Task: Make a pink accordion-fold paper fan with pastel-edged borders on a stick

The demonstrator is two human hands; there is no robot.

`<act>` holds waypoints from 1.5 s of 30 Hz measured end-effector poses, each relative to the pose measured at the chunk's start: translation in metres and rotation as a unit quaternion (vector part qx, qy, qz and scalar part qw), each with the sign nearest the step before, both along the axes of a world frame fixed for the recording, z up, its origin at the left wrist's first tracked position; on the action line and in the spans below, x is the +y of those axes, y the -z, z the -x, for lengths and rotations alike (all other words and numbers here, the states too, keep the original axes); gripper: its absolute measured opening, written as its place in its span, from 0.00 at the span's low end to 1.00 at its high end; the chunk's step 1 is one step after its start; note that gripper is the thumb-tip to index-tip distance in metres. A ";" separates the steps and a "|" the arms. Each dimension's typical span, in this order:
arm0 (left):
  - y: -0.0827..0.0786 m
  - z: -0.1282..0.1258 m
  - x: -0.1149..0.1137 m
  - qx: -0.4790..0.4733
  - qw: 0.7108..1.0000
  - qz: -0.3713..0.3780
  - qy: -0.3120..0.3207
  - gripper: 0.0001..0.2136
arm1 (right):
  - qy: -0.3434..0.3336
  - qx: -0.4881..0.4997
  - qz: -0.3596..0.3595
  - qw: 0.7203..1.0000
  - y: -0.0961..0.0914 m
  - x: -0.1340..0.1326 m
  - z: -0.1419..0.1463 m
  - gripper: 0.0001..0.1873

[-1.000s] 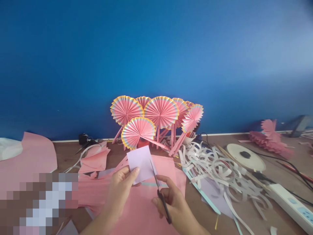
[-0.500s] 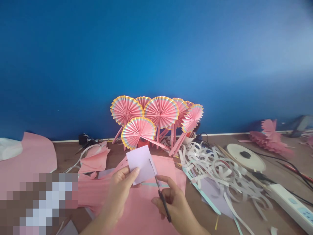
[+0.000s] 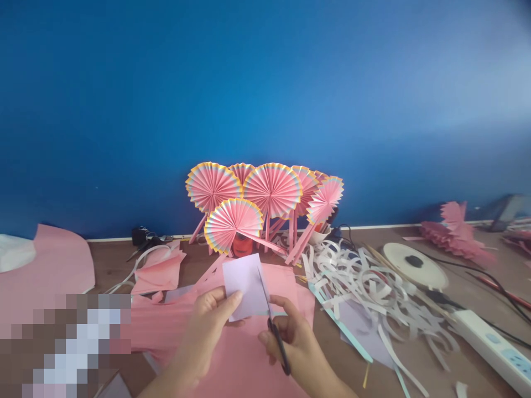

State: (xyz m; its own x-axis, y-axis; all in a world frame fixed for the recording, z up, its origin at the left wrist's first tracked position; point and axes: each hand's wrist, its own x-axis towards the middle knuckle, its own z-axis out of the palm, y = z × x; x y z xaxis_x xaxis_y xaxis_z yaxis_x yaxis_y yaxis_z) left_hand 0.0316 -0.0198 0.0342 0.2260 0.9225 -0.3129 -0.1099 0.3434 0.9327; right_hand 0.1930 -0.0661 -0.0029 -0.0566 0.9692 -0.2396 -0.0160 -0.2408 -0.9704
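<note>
My left hand point(image 3: 203, 334) pinches a small lilac paper square point(image 3: 244, 284) by its lower left corner, thumb on top. My right hand point(image 3: 296, 345) grips black-handled scissors point(image 3: 271, 323), whose blades run up along the square's right edge. Both hands hover over a large pink paper sheet point(image 3: 244, 365) lying on the brown table.
Several pink pleated paper fans point(image 3: 265, 202) lean against the blue wall. A heap of white paper strips point(image 3: 369, 290) lies to the right, with a tape roll point(image 3: 415, 265) and a white power strip point(image 3: 495, 348) beyond. More pink paper point(image 3: 50, 271) lies left.
The lilac square and both hands have shifted slightly right and down. The scissor blades sit further along the paper's right edge.
</note>
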 end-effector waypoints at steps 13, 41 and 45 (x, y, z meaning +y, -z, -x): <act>0.004 -0.003 -0.003 0.006 1.000 0.002 0.027 0.15 | 0.032 0.015 -0.002 0.999 -0.005 0.001 0.000 0.36; 0.007 -0.009 -0.008 0.025 0.998 0.017 0.052 0.15 | 0.059 0.026 -0.005 0.998 0.001 0.006 -0.003 0.39; 0.013 -0.007 -0.001 0.038 0.999 0.005 0.025 0.16 | 0.051 0.002 0.009 0.999 0.001 0.008 -0.006 0.46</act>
State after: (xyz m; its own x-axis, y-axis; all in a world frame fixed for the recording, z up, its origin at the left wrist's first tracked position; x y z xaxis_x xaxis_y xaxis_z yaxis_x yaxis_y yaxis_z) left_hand 0.0384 -0.0210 0.0215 0.2476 0.9072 -0.3400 -0.0206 0.3558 0.9343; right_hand 0.1990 -0.0579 -0.0037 0.0410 0.9655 -0.2571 -0.0461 -0.2552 -0.9658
